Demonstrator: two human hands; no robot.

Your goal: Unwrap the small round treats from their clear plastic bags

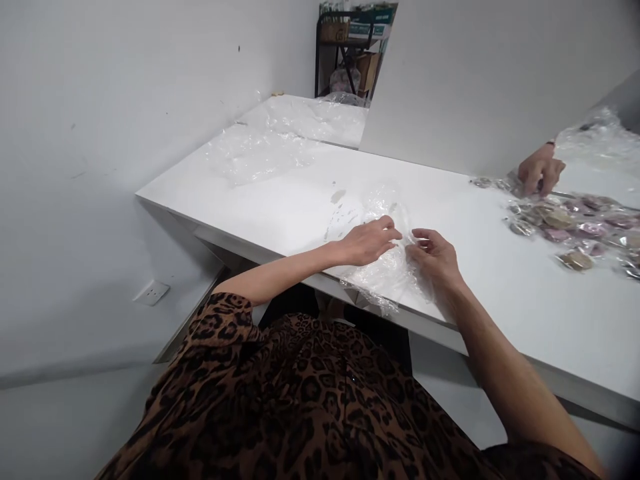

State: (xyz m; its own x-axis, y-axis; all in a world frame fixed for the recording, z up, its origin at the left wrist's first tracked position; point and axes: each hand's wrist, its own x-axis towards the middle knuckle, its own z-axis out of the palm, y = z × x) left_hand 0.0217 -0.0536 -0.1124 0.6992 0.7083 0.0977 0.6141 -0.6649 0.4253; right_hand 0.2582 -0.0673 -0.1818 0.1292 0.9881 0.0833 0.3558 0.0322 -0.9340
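Film (380, 275) lying on bench (290, 200), overhanging front edge. Left hand (370, 240) and right hand (434, 257) touching film, fingers half-curled; grip uncertain. Step: apparently working film loose. Next move probably calling for separating layers.

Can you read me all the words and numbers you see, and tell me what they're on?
None can be read for sure.
Teal box on the rack: pale printing, too blurred to read.
Brown box beside it: a dark mark, too small to read.
Clear plastic in front of the person: no writing I can make out.
Small packets: none I can make out.
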